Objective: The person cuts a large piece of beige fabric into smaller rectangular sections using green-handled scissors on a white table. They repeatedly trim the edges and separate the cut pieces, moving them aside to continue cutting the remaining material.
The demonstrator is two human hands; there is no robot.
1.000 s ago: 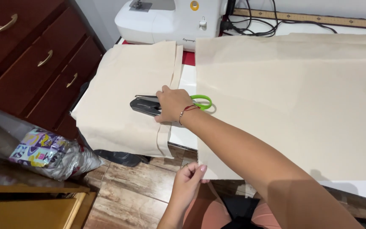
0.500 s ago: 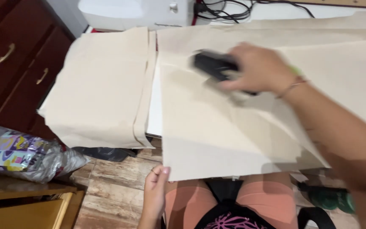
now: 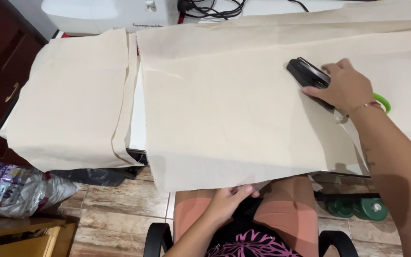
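Observation:
My right hand [image 3: 343, 85] rests on the large beige cloth [image 3: 234, 109] at the right, gripping a black pair of scissors [image 3: 305, 74] whose green handle loop [image 3: 382, 102] sticks out behind my wrist. The dark blades point up and to the left, lying flat on the cloth. My left hand [image 3: 229, 200] is low, under the table's front edge, pinching the hanging lower hem of the same cloth above my lap. A second stack of folded beige cloth [image 3: 72, 100] lies to the left, apart from both hands.
A white sewing machine [image 3: 110, 14] and black cables [image 3: 210, 5] stand at the back. Dark wooden drawers [image 3: 1, 71] are at far left. A crumpled printed plastic bag [image 3: 10, 188] sits low left. Green dumbbells [image 3: 357, 207] lie on the wooden floor under the table.
My right hand carried the scissors from the left stack across to the right side of the large cloth. My left hand rose from my lap to the cloth's hanging hem.

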